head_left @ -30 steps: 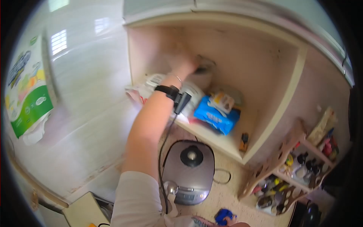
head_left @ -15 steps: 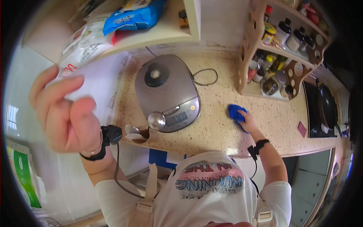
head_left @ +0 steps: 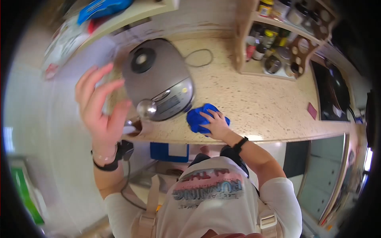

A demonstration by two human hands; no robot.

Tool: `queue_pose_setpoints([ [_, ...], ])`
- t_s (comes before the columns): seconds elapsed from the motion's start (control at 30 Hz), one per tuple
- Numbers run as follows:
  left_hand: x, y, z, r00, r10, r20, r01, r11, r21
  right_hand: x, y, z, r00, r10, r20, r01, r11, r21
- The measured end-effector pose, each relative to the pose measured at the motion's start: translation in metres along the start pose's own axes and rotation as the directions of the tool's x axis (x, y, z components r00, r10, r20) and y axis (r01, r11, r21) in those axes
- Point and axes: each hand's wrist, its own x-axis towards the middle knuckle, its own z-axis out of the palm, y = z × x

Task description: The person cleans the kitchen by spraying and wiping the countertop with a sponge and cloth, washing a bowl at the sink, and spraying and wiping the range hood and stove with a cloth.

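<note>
Cloth (head_left: 197, 120) and right hand (head_left: 217, 126) have slid left along the counter (head_left: 258, 101) since the last frame; they're now just beside the cooker (head_left: 158, 81). Left hand (head_left: 97, 105) has moved in toward the cooker too.

Right: I've got the fingers spread over the blue cloth, which lies bunched on the counter under and around the fingertips. Can't tell if the cloth touches the cooker.

Left: fingers apart and slightly bent, thumb held off them, hand raised beside the cooker's left edge. Blurred. I can't tell if the fingertips touch the lid.

Below and right of the left fingers: shiny round spoon (head_left: 147, 108) at the cooker's front corner, small holder (head_left: 137, 127) near the counter edge. Above them, white bag (head_left: 65, 39) and blue packet (head_left: 104, 8) on the shelf (head_left: 143, 14).

Beyond the right fingers, farther back and to the right: rack (head_left: 268, 74) with bottles and jars. Well off to their right: small reddish piece (head_left: 312, 110) on the counter, then stove (head_left: 327, 113) with dark pan (head_left: 338, 85).
</note>
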Motion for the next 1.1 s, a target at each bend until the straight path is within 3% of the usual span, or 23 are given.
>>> queue_pose_setpoints([
  [0.07, -0.011, -0.008, 0.002, 0.985, -0.173, -0.021, 0.174, 0.985, 0.006, -0.017, 0.0, -0.01, 0.994, -0.032, 0.106, 0.025, 0.997, 0.067],
  [0.13, -0.027, -0.02, -0.01, 0.943, -0.332, -0.022, 0.333, 0.941, 0.059, -0.042, 0.022, -0.011, 0.998, -0.054, 0.039, 0.049, 0.992, 0.115],
  [0.23, -0.06, -0.025, -0.029, 0.781, -0.612, -0.119, 0.619, 0.786, 0.018, -0.08, 0.071, -0.026, 0.995, 0.068, -0.077, -0.062, 0.995, 0.078],
  [0.3, -0.1, -0.027, -0.022, 0.542, -0.8, -0.256, 0.771, 0.595, -0.228, -0.103, 0.116, -0.04, 0.983, 0.144, -0.11, -0.143, 0.99, 0.014],
  [0.4, -0.169, -0.027, 0.02, 0.141, -0.904, -0.403, 0.775, 0.354, -0.524, -0.12, 0.17, -0.053, 0.968, 0.196, -0.158, -0.198, 0.98, 0.004],
  [0.47, -0.224, -0.024, 0.057, -0.101, -0.982, -0.158, 0.744, 0.031, -0.667, -0.122, 0.186, -0.056, 0.962, 0.224, -0.159, -0.23, 0.973, -0.017],
  [0.53, -0.237, 0.0, 0.09, -0.35, -0.932, 0.091, 0.696, -0.324, -0.64, -0.118, 0.197, -0.055, 0.955, 0.244, -0.168, -0.259, 0.963, -0.073],
  [0.6, -0.243, 0.006, 0.119, -0.409, -0.891, 0.2, 0.571, -0.42, -0.705, -0.116, 0.203, -0.056, 0.96, 0.228, -0.164, -0.245, 0.965, -0.088],
  [0.7, -0.25, -0.004, 0.146, -0.453, -0.887, 0.092, 0.606, -0.382, -0.698, -0.117, 0.203, -0.058, 0.965, 0.223, -0.138, -0.235, 0.968, -0.082],
  [0.8, -0.267, -0.022, 0.152, -0.401, -0.877, 0.264, 0.426, -0.434, -0.794, -0.128, 0.207, -0.055, 0.973, 0.169, -0.157, -0.18, 0.982, -0.055],
  [0.9, -0.303, -0.053, 0.157, -0.356, -0.811, 0.464, 0.299, -0.57, -0.765, -0.155, 0.212, -0.052, 0.975, 0.108, -0.194, -0.112, 0.994, -0.007],
  [1.0, -0.307, -0.037, 0.134, -0.32, -0.82, 0.475, 0.375, -0.57, -0.731, -0.185, 0.21, -0.063, 0.97, 0.095, -0.224, -0.091, 0.995, 0.026],
  [1.1, -0.289, 0.006, 0.098, -0.274, -0.884, 0.38, 0.593, -0.466, -0.657, -0.202, 0.218, -0.077, 0.935, 0.164, -0.313, -0.175, 0.984, -0.007],
])
